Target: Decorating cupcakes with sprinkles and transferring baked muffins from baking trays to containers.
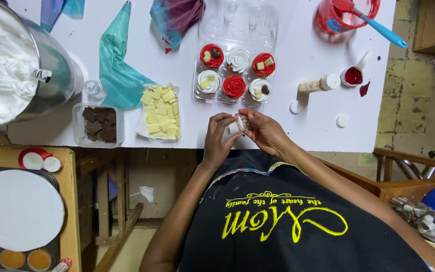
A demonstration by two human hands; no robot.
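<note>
Both hands meet at the near edge of the white bench (303, 136), closed together around a small white jar (237, 125); the left hand (219, 135) wraps its body from the side with fingers curled, while the right hand (264, 130) pinches at its top with fingertips bent in, so neither hand is open or free; the jar sits between the two palms, tilted, just beyond the person's dark apron (298, 221) and just short of the clear tray of cupcakes (235, 73); as a judgement, the main risk is the jar slipping or its top coming loose with a jerk, since it is held over the bench edge and could spill onto the apron or drop to the floor; a sudden twist could also knock a hand forward into the nearest frosted cupcakes; the white chocolate pieces (161, 112) and dark chocolate pieces (99, 124) lie to the left, well apart from the hands; what the jar contains cannot be told.
</note>
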